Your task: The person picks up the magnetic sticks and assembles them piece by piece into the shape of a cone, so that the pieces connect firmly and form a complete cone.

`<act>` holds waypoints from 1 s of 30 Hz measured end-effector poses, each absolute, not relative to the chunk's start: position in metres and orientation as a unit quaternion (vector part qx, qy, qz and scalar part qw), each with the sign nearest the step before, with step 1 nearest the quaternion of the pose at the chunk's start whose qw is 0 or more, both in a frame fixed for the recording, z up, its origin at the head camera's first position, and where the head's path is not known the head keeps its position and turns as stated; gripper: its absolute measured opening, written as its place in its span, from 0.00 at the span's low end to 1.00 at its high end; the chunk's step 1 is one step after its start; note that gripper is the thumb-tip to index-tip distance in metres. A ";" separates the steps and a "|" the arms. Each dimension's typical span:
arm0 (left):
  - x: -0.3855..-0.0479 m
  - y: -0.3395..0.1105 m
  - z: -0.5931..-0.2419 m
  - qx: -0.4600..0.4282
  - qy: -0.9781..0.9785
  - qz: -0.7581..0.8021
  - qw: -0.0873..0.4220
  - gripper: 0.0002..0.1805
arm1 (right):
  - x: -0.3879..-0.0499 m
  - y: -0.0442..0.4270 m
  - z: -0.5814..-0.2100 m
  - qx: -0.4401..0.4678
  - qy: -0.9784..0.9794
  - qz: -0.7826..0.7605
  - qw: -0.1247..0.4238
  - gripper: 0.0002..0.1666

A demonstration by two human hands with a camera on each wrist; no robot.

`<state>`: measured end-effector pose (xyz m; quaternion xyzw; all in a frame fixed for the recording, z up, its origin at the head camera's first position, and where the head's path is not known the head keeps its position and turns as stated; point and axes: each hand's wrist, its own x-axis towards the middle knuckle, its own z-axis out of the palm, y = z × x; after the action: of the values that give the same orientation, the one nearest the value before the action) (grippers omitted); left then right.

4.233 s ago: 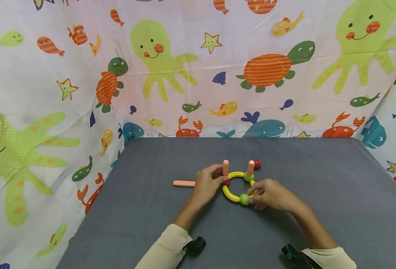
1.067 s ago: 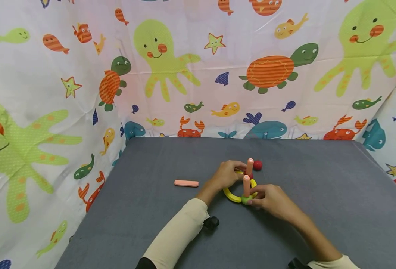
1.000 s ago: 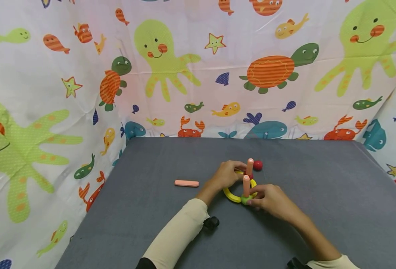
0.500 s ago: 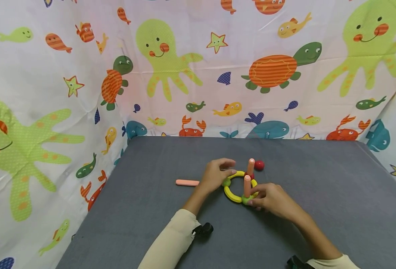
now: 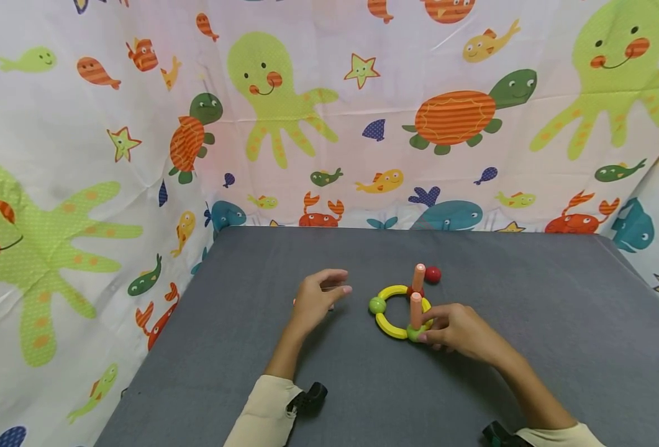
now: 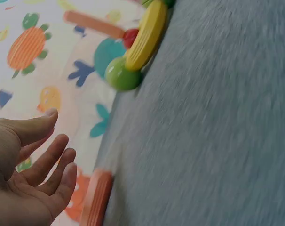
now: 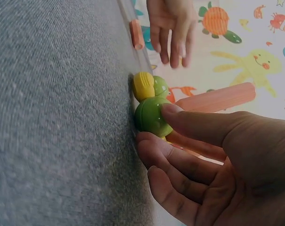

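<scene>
A ring of yellow curved pieces (image 5: 389, 327) joined by balls lies on the grey table. Its left ball is green (image 5: 377, 305), its back ball red (image 5: 412, 291), its front ball green (image 6: 123, 75) in colour too. One pink stick (image 5: 418, 277) stands up from the red ball, another pink stick (image 5: 415, 310) from the front green ball (image 7: 152, 117). My right hand (image 5: 463, 332) pinches that front ball between thumb and fingers. Left of the ring, my left hand (image 5: 313, 304) has loosely spread fingers, holding nothing. A loose pink stick (image 6: 98, 197) lies close to it, mostly hidden in the head view.
Just behind the ring sits a loose red ball (image 5: 433, 275). A curtain (image 5: 307, 112) printed with sea animals hangs along the back and sides of the table (image 5: 240, 273).
The ring has been turned, bringing the red ball with its stick from left to back and a stick-bearing green ball to the front. My left hand left the ring, moving left.
</scene>
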<state>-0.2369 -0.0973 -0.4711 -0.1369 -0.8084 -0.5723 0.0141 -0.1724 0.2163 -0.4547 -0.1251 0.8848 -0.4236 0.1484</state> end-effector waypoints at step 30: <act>-0.237 -0.151 -0.468 -0.021 -0.906 -0.419 -0.061 0.17 | -0.172 0.221 -0.458 -0.136 0.879 -0.430 0.153 0.20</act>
<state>-0.2369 -0.1511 -0.4682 -0.0206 -0.9056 -0.4192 -0.0611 -0.1724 0.2208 -0.4580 -0.1359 0.8792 -0.4303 0.1531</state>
